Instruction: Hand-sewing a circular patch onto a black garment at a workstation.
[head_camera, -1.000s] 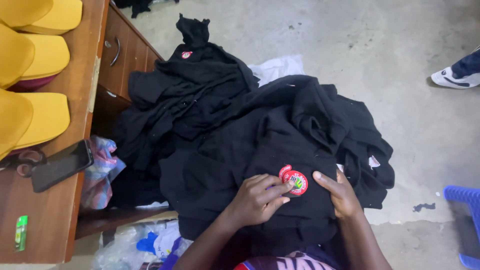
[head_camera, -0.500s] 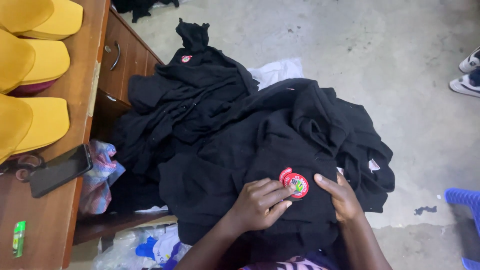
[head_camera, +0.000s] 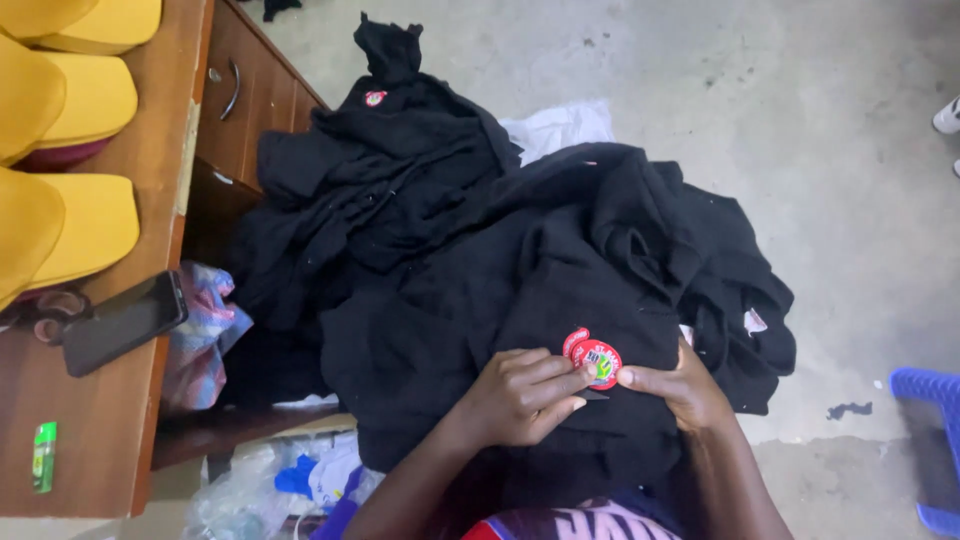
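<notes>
A heap of black garments (head_camera: 480, 260) lies on the floor in front of me. On the nearest garment sits a round red badge (head_camera: 594, 356) with a green centre. My left hand (head_camera: 520, 395) rests on the cloth with its fingertips at the badge's left edge. My right hand (head_camera: 680, 385) presses the cloth at the badge's right side, thumb pointing toward it. What lies under the fingers is hidden. Another garment at the back of the heap carries a small red badge (head_camera: 375, 98).
A wooden desk (head_camera: 90, 420) with drawers stands at the left, bearing yellow folded caps (head_camera: 70, 220), a black phone (head_camera: 125, 322) and a green lighter (head_camera: 44, 455). Patterned cloth (head_camera: 200, 330) and plastic bags (head_camera: 280, 480) lie below it. A blue stool (head_camera: 930, 400) stands right.
The view has shifted slightly. Both hands have stayed at the badge, with the left fingers now closer over its edge.
</notes>
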